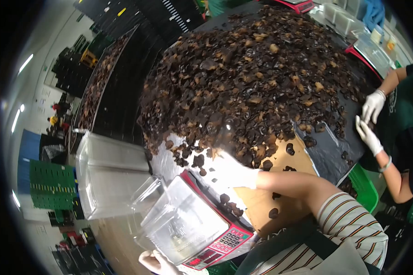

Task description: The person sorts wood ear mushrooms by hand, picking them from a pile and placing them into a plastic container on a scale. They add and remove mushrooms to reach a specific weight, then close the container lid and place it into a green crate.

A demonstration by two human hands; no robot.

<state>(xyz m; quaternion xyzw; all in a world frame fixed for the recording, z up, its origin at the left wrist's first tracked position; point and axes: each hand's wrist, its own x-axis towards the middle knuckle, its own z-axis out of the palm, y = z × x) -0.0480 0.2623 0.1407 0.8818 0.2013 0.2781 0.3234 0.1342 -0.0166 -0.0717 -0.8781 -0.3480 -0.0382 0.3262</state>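
Observation:
A wide heap of dark brown, curled pieces (243, 82), which look like wood ear mushrooms, covers the table. My right hand (234, 170), in a white glove, reaches to the heap's near edge; glare washes out its fingers and anything between them. Low in view, my gloved left hand (158, 263) is beside the red-framed scale (236, 236), its fingers loosely bent and apart. On the scale's plate sits a clear plastic tray (179, 224), close to those fingers; contact cannot be made out. A few loose pieces (231, 206) lie between scale and right hand.
Stacked clear containers (114, 169) stand left of the scale. Brown cardboard (280, 201) lies under my right forearm. Across the right side, a co-worker's gloved hands (372, 117) are near the heap, above a green basket (365, 188). Another scale (369, 57) stands at the far right.

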